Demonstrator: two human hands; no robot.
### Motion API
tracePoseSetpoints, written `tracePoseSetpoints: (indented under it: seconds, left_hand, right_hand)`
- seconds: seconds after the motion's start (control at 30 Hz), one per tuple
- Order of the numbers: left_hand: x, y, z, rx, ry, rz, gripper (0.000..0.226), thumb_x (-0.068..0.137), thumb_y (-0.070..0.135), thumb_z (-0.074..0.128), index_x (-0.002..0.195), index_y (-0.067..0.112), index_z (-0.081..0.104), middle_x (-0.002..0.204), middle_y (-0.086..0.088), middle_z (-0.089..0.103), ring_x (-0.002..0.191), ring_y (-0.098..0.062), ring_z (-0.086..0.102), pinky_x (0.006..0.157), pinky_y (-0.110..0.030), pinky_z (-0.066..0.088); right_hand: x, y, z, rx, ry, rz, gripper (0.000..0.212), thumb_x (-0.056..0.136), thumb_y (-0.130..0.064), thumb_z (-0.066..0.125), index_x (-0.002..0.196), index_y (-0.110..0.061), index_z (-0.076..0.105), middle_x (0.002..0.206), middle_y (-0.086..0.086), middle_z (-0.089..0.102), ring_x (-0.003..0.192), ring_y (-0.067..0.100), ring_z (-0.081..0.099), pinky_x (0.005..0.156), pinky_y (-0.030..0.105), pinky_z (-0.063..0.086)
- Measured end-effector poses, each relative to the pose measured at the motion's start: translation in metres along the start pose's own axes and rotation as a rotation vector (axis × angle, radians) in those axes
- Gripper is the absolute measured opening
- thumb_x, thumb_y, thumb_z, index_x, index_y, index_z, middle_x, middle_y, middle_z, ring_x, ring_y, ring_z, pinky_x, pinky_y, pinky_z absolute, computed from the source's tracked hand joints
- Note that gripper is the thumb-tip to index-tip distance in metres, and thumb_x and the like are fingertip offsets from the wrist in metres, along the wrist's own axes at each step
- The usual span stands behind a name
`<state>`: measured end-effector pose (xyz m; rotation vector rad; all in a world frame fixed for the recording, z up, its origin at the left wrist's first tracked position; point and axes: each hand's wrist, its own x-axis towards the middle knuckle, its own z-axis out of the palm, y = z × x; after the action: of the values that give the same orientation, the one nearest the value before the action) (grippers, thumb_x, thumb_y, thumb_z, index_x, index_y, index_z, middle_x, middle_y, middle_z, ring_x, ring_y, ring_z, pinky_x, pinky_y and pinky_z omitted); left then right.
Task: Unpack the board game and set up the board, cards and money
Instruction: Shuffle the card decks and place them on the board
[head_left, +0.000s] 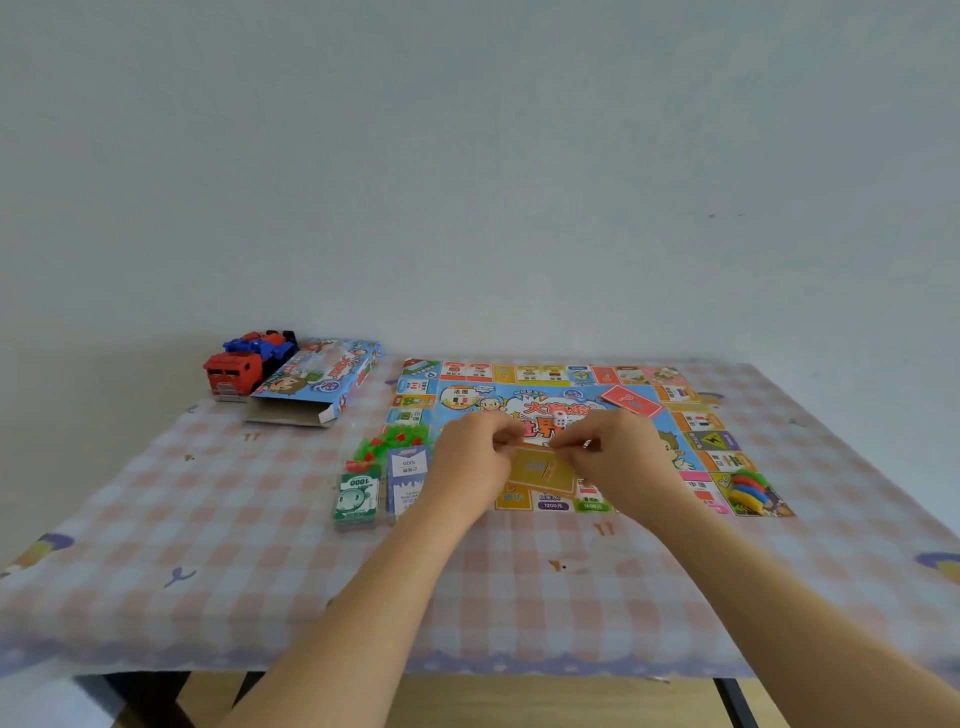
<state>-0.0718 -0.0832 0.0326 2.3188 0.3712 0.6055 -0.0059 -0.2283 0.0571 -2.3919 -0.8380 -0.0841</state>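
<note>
While over the board (467, 397), both hands (472, 460) (615, 457) on yellow cards (537, 468).

flat colourful board (524, 374) bears red cards (631, 401), orange cards (540, 466) pinched over it, green money (357, 496) beside.

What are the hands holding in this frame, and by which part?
The left hand and right hand pinch the orange card stack along its far edge, one near each corner.

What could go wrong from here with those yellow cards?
The left hand and right hand pinch the yellow cards over the board; a slip could scatter them. The die sits just beyond the hands and may get knocked. The left forearm passes close to the money and could nudge it.
</note>
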Motion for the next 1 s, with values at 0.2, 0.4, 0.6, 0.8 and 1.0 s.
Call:
tracePoseSetpoints:
  seconds: [0.2,0.4,0.6,0.8,1.0]
  left_hand:
    - [0.001,0.001,0.0,0.037,0.034,0.041,0.023,0.09,0.01,0.058,0.105,0.018,0.072,0.106,0.001,0.071,0.099,-0.013,0.064,0.088,-0.03,0.052]
    - [0.002,-0.001,0.001,0.07,-0.003,0.025,0.025,0.089,0.008,0.057,0.107,0.019,0.071,0.107,0.001,0.071,0.098,-0.013,0.064,0.088,-0.031,0.052]
    - [0.001,-0.005,0.004,0.05,-0.007,0.012,0.029,0.088,0.004,0.057,0.107,0.02,0.071,0.105,0.003,0.071,0.094,-0.01,0.064,0.084,-0.026,0.053]
    - [0.017,0.001,-0.027,-0.241,0.046,-0.043,0.015,0.084,0.007,0.066,0.095,0.013,0.073,0.078,0.002,0.07,0.064,-0.006,0.064,0.066,-0.022,0.055]
    - [0.047,0.008,-0.068,-0.391,0.028,-0.165,0.01,0.081,0.003,0.07,0.09,0.007,0.071,0.073,-0.005,0.069,0.062,-0.019,0.065,0.069,-0.028,0.059]
  right_hand:
    - [0.001,-0.001,-0.001,-0.061,0.01,-0.034,0.021,0.091,-0.015,0.059,0.102,-0.023,0.075,0.102,-0.005,0.072,0.078,0.006,0.054,0.07,0.019,0.047]
    - [0.004,-0.002,0.001,-0.102,-0.024,-0.037,0.021,0.091,-0.017,0.059,0.104,-0.024,0.074,0.102,-0.005,0.072,0.081,0.005,0.055,0.074,0.019,0.047]
    - [0.002,-0.003,0.006,-0.091,-0.024,-0.024,0.022,0.091,-0.016,0.059,0.106,-0.023,0.074,0.098,-0.006,0.072,0.07,0.002,0.053,0.066,0.013,0.042]
    - [0.014,-0.012,-0.006,0.316,0.159,0.039,0.016,0.082,-0.007,0.069,0.093,-0.015,0.077,0.061,-0.01,0.063,0.047,0.003,0.058,0.048,0.012,0.047]
    - [0.022,-0.045,-0.013,-0.08,0.234,-0.108,0.036,0.079,-0.04,0.071,0.113,-0.03,0.068,0.1,-0.01,0.067,0.086,0.012,0.058,0.065,0.025,0.043]
